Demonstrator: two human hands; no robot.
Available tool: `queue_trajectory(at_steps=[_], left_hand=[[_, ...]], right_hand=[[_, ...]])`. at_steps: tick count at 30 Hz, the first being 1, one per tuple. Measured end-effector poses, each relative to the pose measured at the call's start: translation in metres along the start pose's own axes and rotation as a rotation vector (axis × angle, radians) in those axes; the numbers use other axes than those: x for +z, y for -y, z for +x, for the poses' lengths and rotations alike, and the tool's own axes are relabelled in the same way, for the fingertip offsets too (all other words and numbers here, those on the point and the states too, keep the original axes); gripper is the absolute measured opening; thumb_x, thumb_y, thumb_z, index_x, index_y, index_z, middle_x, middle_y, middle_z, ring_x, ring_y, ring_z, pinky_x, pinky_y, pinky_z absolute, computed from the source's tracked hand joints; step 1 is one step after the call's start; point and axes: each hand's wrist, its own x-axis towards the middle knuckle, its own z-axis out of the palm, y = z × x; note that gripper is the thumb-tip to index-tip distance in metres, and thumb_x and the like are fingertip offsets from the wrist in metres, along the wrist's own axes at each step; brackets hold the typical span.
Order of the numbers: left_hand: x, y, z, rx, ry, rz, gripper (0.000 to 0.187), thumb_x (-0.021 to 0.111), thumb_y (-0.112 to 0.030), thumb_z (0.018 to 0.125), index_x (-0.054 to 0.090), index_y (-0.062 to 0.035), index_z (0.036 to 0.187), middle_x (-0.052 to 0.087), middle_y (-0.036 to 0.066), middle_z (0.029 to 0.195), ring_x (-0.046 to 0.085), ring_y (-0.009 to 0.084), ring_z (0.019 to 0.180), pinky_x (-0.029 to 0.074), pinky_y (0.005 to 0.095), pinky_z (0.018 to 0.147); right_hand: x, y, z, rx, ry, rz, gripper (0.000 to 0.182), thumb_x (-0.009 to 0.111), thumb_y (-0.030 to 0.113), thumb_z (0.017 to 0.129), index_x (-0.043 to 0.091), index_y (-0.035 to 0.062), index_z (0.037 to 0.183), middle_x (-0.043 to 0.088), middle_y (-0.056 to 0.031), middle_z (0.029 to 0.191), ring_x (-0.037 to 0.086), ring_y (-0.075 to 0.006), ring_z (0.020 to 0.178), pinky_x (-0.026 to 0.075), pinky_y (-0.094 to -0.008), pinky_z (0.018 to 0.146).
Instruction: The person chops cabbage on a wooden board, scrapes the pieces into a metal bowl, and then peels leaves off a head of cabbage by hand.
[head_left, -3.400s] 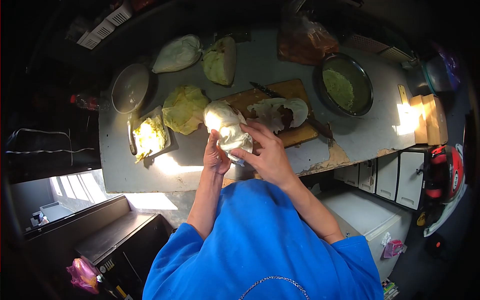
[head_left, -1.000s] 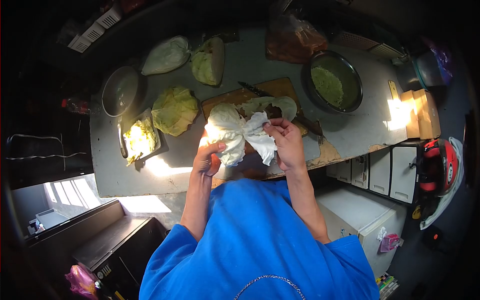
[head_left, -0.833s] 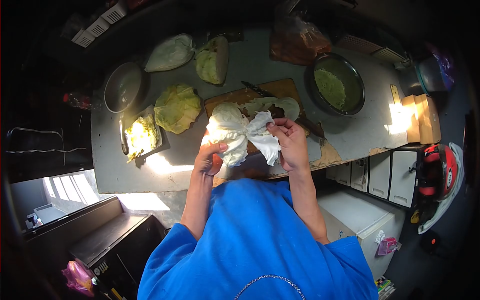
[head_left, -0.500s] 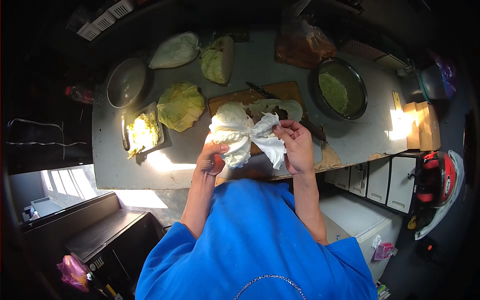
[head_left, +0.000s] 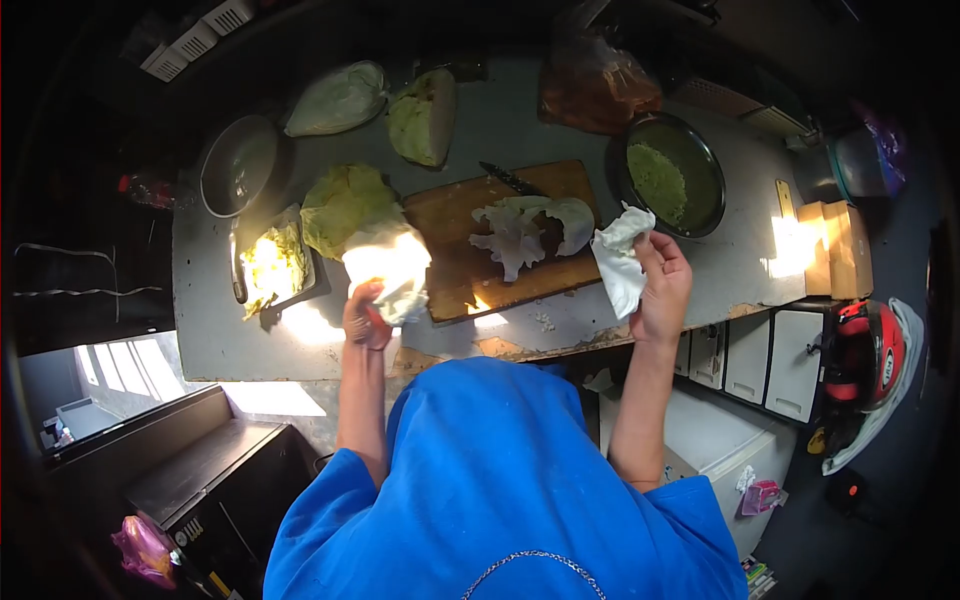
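Observation:
In the head view my left hand (head_left: 365, 318) is closed around a pale cabbage (head_left: 388, 275), which is brightly sunlit above the table's front edge. Apart from it, on the right, my right hand (head_left: 662, 285) pinches a torn white cabbage leaf (head_left: 620, 265) between thumb and fingers. Between the hands lies a wooden cutting board (head_left: 440, 220) with loose cabbage leaves (head_left: 512, 235) on it. A dark-bladed knife (head_left: 510, 178) rests across the board's far edge. Large green outer leaves (head_left: 345, 205) lie just beyond my left hand.
A metal bowl (head_left: 719, 190) of shredded greens stands at right. On the left are a round bowl (head_left: 238, 165) and a tray of chopped greens (head_left: 272, 265). A cut cabbage piece (head_left: 422, 118), a white bag (head_left: 336, 98) and a plastic bag (head_left: 598, 95) sit at the back.
My hands have moved apart: the left with the cabbage to the left, the right with the leaf to the right. The leaf has come away from the cabbage, and the board is more exposed.

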Motion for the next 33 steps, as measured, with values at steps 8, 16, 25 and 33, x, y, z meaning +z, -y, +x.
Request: queue_trajectory(at_steps=[8,16,25,33], left_hand=[[0.017,-0.007,-0.016,0.079,-0.010,0.152,0.080,0.077,-0.022,0.072,0.045,0.0068,0.140,0.064,0.021,0.126,0.068,0.0325,0.111,0.058,0.0463,0.095],[0.021,0.021,-0.016,0.078,0.016,-0.001,0.084,0.081,-0.036,0.080,0.043,0.0020,0.144,0.062,0.017,0.132,0.065,0.0316,0.117,0.054,0.0457,0.101],[0.074,0.022,-0.009,0.121,0.043,0.137,0.093,0.079,-0.032,0.082,0.027,-0.0050,0.155,0.054,0.016,0.140,0.057,0.0289,0.127,0.046,0.0432,0.110],[0.095,0.033,-0.010,0.143,0.083,0.082,0.062,0.047,-0.040,0.106,0.031,-0.0050,0.154,0.054,0.013,0.143,0.054,0.0259,0.130,0.046,0.0425,0.108]], right_hand=[[0.032,-0.020,-0.003,0.011,0.040,-0.293,0.020,0.072,0.011,0.095,0.064,-0.0017,0.109,0.071,-0.0034,0.091,0.064,-0.0058,0.078,0.050,-0.0220,0.068],[0.065,-0.088,0.002,-0.477,0.372,-1.128,0.027,0.068,0.011,0.088,0.069,0.0003,0.113,0.070,-0.0205,0.110,0.069,-0.0349,0.101,0.052,-0.0399,0.090],[0.097,-0.041,-0.029,-0.396,0.445,-0.795,0.036,0.071,0.017,0.089,0.067,0.0027,0.122,0.068,-0.0184,0.120,0.066,-0.0358,0.110,0.052,-0.0409,0.095],[0.100,-0.062,-0.042,-0.144,0.542,-0.458,0.035,0.075,0.017,0.091,0.068,-0.0022,0.120,0.072,-0.0121,0.108,0.068,-0.0171,0.098,0.054,-0.0293,0.082]])
